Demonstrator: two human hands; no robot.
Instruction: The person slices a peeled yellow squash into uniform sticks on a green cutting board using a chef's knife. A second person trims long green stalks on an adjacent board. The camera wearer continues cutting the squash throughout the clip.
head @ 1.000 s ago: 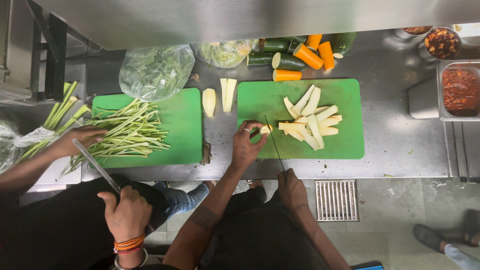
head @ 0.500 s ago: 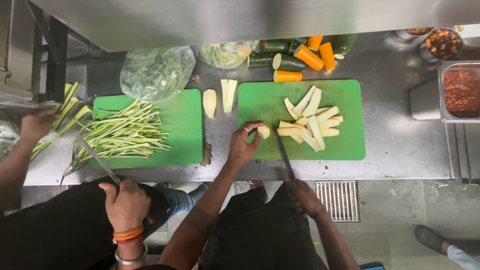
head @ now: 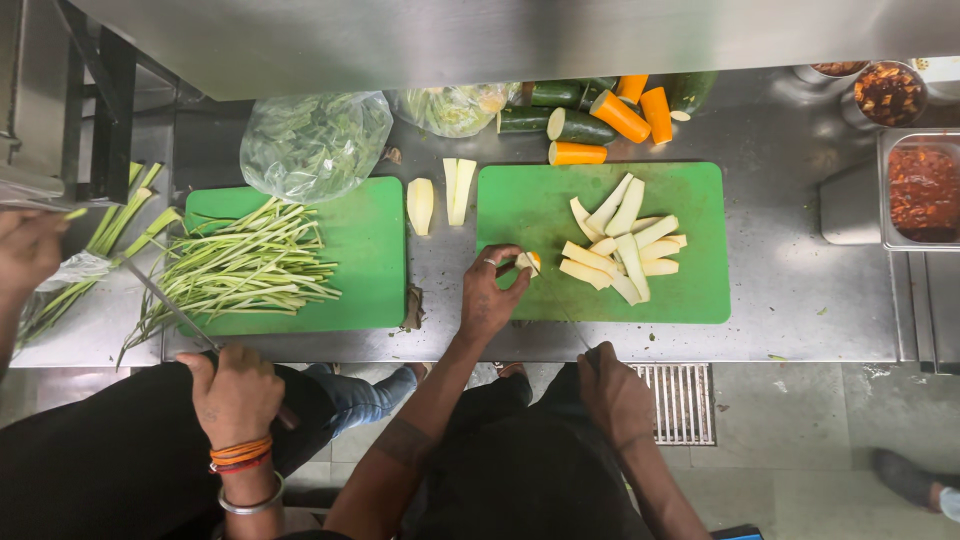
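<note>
On the right green board: the left hand (head: 490, 298) rests at its 8 o'clock corner, with the vegetable piece (head: 527, 263) at the fingertips.
Left grip: thumb and fingers pinch the small pale piece with an orange end; the piece sits at 1 o'clock from the palm, touching the right cutting board (head: 700, 190).
Right grip: the right hand (head: 612, 385) is clenched around the handle of a knife (head: 568, 322), down off the near edge of the surface at 6 o'clock from the board.
Knife: its thin blade points up toward 11 o'clock, with the tip near the held piece; I cannot tell whether it touches.
Cut strips: pale wedges (head: 625, 245) lie fanned at the board's centre, at 3 o'clock from the held piece and apart from it.
Surface: the steel surface (head: 780, 300) carries both boards; peeled halves (head: 440, 195) lie between them.
At 12 o'clock: green and orange vegetables (head: 600, 110) are piled beyond the board.
Co-worker: another person's hand (head: 235, 395) grips a second knife (head: 165, 305) by the left cutting board (head: 370, 260), where green stalks (head: 240, 270) are heaped.
At 3 o'clock: a metal tray of red sauce (head: 922, 190).
</note>
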